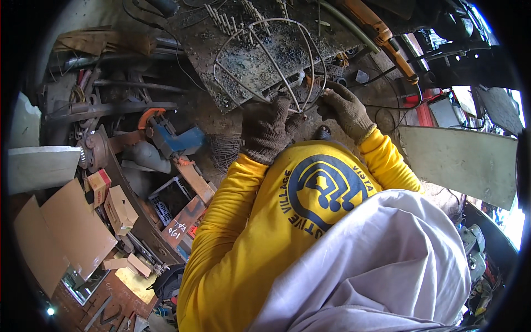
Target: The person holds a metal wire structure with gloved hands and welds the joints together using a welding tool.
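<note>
Your gloved L hand (268,128) hides part of the metal-rod frame (274,67) it grips; R hand (347,109) fingertips unclear, can't tell if gripping; both reach fwd.

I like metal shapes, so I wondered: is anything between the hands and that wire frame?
Just a glove: the left hand grips the wire frame through it. The right hand, gloved too, is beside the frame with nothing else visible in between; whether it touches is unclear.

Cage-like frame (275,68) of thin, dull metal rods, its narrow end at the left hand (266,126)
</note>
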`<state>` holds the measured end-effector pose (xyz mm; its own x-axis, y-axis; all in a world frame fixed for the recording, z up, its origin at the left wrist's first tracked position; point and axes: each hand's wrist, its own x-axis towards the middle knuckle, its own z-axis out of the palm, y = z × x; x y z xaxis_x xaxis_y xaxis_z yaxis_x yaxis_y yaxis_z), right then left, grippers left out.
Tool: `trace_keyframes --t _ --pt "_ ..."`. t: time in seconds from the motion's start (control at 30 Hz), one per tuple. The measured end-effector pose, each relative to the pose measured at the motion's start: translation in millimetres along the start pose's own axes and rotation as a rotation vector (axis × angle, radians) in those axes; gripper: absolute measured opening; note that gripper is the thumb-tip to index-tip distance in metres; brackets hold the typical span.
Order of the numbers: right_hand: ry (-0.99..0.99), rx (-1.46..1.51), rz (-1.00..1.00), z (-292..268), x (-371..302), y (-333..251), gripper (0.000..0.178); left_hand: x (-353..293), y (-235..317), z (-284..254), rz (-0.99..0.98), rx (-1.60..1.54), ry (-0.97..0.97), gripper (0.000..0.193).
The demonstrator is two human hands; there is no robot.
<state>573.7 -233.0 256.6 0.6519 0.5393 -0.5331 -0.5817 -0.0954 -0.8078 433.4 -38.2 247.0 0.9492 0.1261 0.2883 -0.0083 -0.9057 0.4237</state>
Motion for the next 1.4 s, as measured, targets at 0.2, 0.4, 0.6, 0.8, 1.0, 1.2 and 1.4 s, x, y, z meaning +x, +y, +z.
trace_keyframes --t 0.2,0.4,0.6,0.8,1.0,1.2,1.4 --pt "0.063 0.065 0.005 -17.3 0.4 8.0 0.045 -1.5 -2.0 2.4 0.012 -0.035 -0.012 0.052" --pt "-0.053 -0.022 0.012 -42.0 8.1 5.9 0.042 2.7 1.2 5.5 0.078 -0.006 0.137 0.043" --pt "-0.192 -0.146 0.045 -65.7 11.5 -11.2 0.042 -7.3 2.0 10.9 -0.008 0.063 0.134 0.049" --pt "-0.241 -0.189 0.019 -87.2 9.3 -16.2 0.045 -5.6 16.8 3.2 0.053 0.189 0.157 0.04" --pt "-0.2 -0.193 0.048 -85.4 3.3 -22.4 0.043 -0.4 20.6 4.4 0.026 0.034 0.188 0.039" --pt "-0.133 -0.093 -0.007 -62.6 -2.5 -11.6 0.042 -4.2 18.2 -1.2 0.065 0.174 0.164 0.048" --pt "-0.122 -0.169 -0.053 -44.8 -2.7 -5.4 0.041 -6.4 8.8 6.3 0.061 0.131 0.209 0.051"
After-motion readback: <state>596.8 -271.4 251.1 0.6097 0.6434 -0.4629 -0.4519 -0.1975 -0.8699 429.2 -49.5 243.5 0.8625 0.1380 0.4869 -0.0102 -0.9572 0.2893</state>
